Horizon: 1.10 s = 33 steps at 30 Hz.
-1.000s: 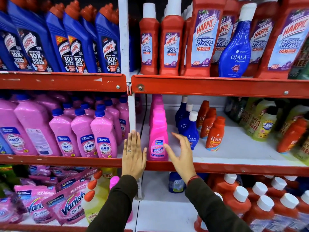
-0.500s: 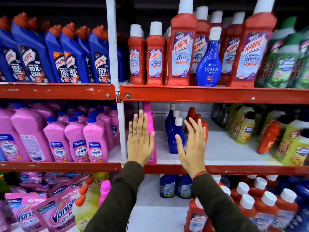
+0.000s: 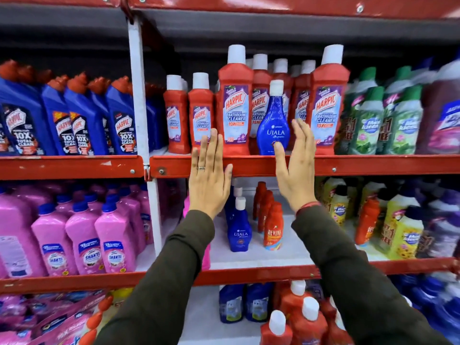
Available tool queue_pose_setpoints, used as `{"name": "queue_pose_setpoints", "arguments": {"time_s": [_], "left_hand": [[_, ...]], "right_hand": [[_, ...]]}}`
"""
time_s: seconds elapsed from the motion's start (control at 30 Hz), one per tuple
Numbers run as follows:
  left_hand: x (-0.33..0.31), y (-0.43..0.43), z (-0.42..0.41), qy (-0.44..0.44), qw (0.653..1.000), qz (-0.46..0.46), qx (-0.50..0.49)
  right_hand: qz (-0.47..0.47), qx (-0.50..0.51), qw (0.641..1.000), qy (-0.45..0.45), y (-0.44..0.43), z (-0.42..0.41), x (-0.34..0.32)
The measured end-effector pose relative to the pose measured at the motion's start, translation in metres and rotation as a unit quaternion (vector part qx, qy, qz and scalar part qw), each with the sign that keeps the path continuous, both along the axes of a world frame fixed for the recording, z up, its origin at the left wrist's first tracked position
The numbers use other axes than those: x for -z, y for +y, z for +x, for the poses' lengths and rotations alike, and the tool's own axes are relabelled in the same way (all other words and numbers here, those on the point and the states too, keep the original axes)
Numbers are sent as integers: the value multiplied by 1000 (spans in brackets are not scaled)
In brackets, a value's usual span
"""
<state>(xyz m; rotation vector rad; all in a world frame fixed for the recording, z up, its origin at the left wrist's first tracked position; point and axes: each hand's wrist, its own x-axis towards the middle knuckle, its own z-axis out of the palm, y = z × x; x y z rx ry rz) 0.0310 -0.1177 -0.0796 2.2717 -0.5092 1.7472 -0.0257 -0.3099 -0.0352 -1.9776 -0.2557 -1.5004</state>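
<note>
A blue Ujala bottle [image 3: 273, 125] with a white cap stands among red Harpic bathroom cleaner bottles [image 3: 235, 108] on the upper red shelf [image 3: 348, 165]. My right hand [image 3: 296, 168] is raised with straight fingers just right of the blue bottle, its thumb in front of the bottle's base. My left hand [image 3: 209, 175], wearing a ring, is flat with straight fingers before the shelf edge, its fingertips over the foot of a red Harpic bottle. Neither hand holds anything.
Blue Harpic bottles [image 3: 74, 120] fill the upper left bay, green bottles [image 3: 388, 120] the right. Below stand pink Shakti bottles [image 3: 99, 245], another Ujala bottle [image 3: 239, 230], orange Revive bottles [image 3: 272, 227] and yellow bottles [image 3: 403, 235]. A white upright post [image 3: 138, 95] divides the bays.
Both hands rose from the middle shelf to the upper shelf, now flanking the blue Ujala bottle there. The view tilted upward.
</note>
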Motion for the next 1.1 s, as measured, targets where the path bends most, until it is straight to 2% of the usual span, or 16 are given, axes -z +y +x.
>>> {"name": "queue_pose_setpoints", "arguments": {"time_s": [0.23, 0.37, 0.57, 0.8, 1.1], "left_hand": [[-3, -4, 3, -2, 999, 10, -37], [-3, -5, 4, -4, 999, 12, -46], [-4, -6, 4, -10, 999, 9, -50], [-3, -5, 4, -1, 998, 13, -62], [-3, -5, 2, -1, 999, 14, -47]], "right_hand": [[14, -74, 981, 180, -16, 22, -46], [17, -104, 968, 227, -20, 27, -53], [44, -140, 969, 198, -21, 24, -53], [128, -208, 961, 128, -22, 20, -60], [166, -279, 938, 122, -13, -6, -47]]}}
